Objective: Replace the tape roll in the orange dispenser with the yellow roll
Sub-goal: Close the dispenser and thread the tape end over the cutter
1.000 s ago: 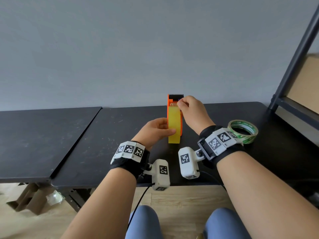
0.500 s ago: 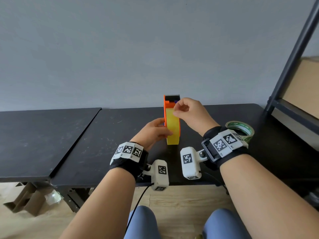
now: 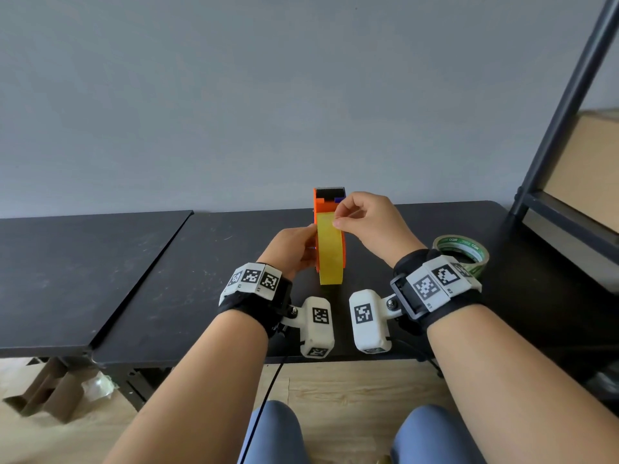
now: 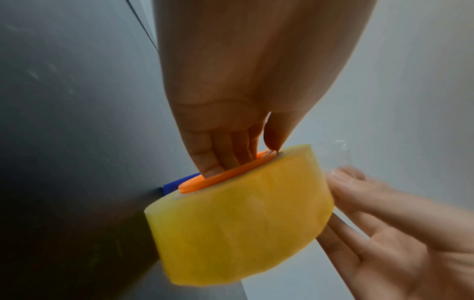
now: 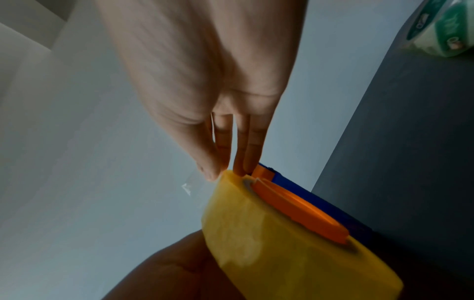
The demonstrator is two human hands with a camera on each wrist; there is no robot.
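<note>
Head view: orange plastic tape dispenser (image 3: 322, 209) is standing upright on the black table (image 3: 187, 262), yellow tape roll (image 3: 330, 249) already seated. Left wrist view: left hand (image 4: 231, 101) is bracing it, fingers straight. Right wrist view: right hand (image 5: 205, 81) is pinching the clear tape end (image 5: 189, 182); threading toward the cutter probably comes next.

The dispenser (image 3: 326, 209) stands upright on the table (image 3: 187, 262), near its back edge, with the roll (image 3: 330, 249) mounted in it. The left hand (image 3: 291, 249) is against its left side, the right hand (image 3: 365, 222) at its upper right. A second roll (image 3: 464, 249) lies flat on the table, well to the right.
</note>
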